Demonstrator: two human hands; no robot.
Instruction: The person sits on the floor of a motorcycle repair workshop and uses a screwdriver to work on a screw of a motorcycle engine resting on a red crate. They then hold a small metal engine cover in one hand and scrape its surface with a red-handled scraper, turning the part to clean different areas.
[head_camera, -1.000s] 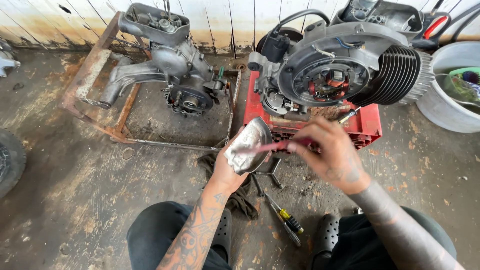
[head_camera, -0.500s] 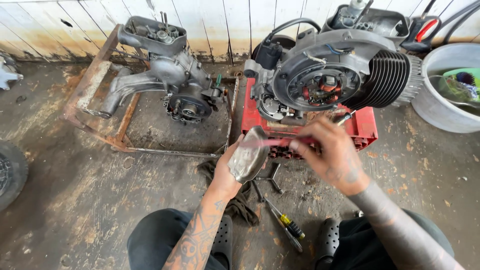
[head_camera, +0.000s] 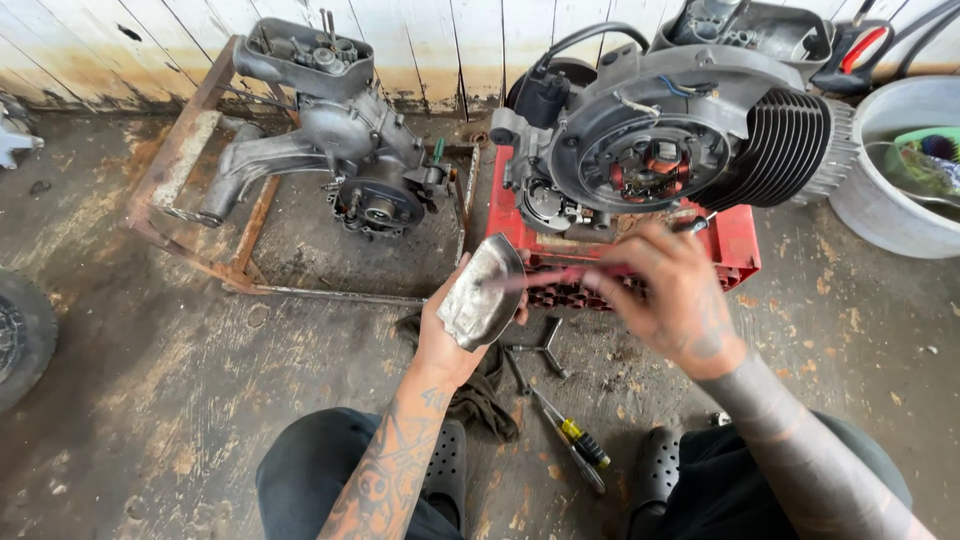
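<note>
My left hand (head_camera: 447, 340) holds a curved, shiny metal cover plate (head_camera: 482, 292) upright in front of me. My right hand (head_camera: 672, 300) grips a thin red-handled tool (head_camera: 560, 277), blurred, whose tip reaches the plate's inner face. Both hands hover above the concrete floor, just in front of a red plastic crate (head_camera: 735, 250) that carries a grey engine with cooling fins (head_camera: 680, 140).
A second engine casing (head_camera: 330, 150) lies in a rusty metal frame (head_camera: 175, 170) at the left. A dark rag (head_camera: 480, 395), a yellow-banded screwdriver (head_camera: 575, 440) and a socket wrench (head_camera: 540, 345) lie between my knees. A grey tub (head_camera: 900, 160) stands at the right, a tyre (head_camera: 20, 340) at the left edge.
The tool in my right hand has moved slightly across the plate, and my view has shifted a little. The plate stays in my left hand.
</note>
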